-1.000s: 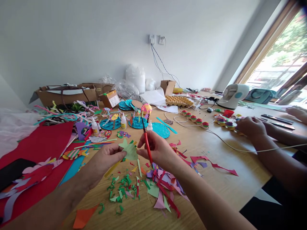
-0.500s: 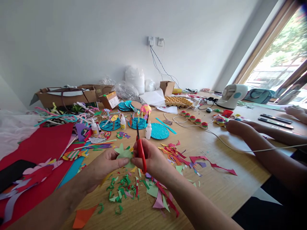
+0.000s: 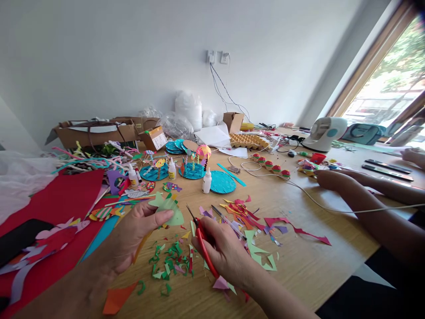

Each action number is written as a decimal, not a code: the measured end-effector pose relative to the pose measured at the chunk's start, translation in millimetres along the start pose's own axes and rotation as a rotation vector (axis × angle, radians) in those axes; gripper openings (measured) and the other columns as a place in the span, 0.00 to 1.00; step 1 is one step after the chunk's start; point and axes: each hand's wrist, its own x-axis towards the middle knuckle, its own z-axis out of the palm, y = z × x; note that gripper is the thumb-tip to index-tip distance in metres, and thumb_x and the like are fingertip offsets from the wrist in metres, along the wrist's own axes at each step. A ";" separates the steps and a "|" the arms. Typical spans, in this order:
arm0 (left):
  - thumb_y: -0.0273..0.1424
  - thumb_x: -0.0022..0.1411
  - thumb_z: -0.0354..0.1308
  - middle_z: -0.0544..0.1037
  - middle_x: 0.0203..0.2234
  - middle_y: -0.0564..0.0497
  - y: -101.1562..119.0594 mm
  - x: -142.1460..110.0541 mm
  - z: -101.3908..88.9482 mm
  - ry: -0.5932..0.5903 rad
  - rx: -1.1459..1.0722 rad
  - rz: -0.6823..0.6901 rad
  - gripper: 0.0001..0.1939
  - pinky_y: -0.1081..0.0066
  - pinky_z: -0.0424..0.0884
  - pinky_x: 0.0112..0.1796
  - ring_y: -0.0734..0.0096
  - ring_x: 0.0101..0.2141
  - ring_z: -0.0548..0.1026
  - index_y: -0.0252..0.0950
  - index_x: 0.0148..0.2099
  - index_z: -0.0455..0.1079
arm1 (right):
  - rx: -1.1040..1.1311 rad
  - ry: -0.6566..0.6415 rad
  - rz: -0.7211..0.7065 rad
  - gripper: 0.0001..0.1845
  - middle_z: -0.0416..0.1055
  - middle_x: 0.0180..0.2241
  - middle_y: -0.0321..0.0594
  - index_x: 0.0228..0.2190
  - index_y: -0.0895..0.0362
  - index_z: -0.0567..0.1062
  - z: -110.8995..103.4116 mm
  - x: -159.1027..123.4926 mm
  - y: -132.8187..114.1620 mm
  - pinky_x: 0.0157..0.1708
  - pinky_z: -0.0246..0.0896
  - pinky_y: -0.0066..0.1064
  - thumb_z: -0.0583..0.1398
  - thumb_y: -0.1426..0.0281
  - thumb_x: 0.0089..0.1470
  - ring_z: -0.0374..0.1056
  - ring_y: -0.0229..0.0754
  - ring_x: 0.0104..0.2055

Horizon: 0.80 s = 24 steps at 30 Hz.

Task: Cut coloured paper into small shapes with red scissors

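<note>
Between the thumb and fingers of my left hand (image 3: 141,226) is a pale green paper cut-out (image 3: 171,212), partly hidden by the hand. My right hand (image 3: 223,246) grips red-handled scissors (image 3: 203,243); their dark blades point up and left, just right of the paper and apart from it. Dark green paper scraps (image 3: 171,257) lie on the table below the hands. Beyond my right hand lie a pen (image 3: 229,221), red and orange scraps (image 3: 242,210) and pale green offcuts (image 3: 260,254).
Glue bottles (image 3: 206,181) stand near blue discs (image 3: 223,181) bearing paper decorations. Red paper sheets (image 3: 63,199) cover the left side. A cardboard box (image 3: 89,133) and egg tray (image 3: 249,141) sit at the back. At right, another person's arms (image 3: 358,199) rest by a white cable (image 3: 308,195).
My right hand has moved down and right with the scissors, away from the green paper. My left hand has shifted slightly left. The pen and pale green offcuts are now uncovered.
</note>
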 end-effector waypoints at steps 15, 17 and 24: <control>0.29 0.49 0.64 0.81 0.23 0.54 -5.8 -1.1 6.1 0.027 0.042 0.003 0.04 0.71 0.75 0.32 0.67 0.27 0.79 0.37 0.31 0.76 | -0.058 0.001 -0.032 0.10 0.57 0.18 0.30 0.23 0.56 0.60 2.2 -5.1 -3.5 0.21 0.43 0.24 0.52 0.67 0.54 0.51 0.33 0.20; 0.29 0.49 0.65 0.81 0.23 0.55 -6.1 -1.8 7.9 0.024 0.022 -0.003 0.05 0.71 0.75 0.31 0.66 0.27 0.79 0.38 0.32 0.76 | -0.070 0.000 -0.029 0.11 0.58 0.18 0.31 0.23 0.56 0.61 2.7 -5.2 -4.2 0.21 0.43 0.24 0.52 0.67 0.55 0.51 0.33 0.20; 0.31 0.49 0.64 0.82 0.26 0.52 -9.1 -5.2 12.1 0.026 0.011 -0.044 0.08 0.68 0.75 0.31 0.62 0.28 0.79 0.36 0.34 0.75 | -0.091 0.019 -0.027 0.10 0.59 0.18 0.31 0.22 0.56 0.62 4.2 -5.3 -3.0 0.21 0.44 0.24 0.53 0.68 0.54 0.53 0.33 0.20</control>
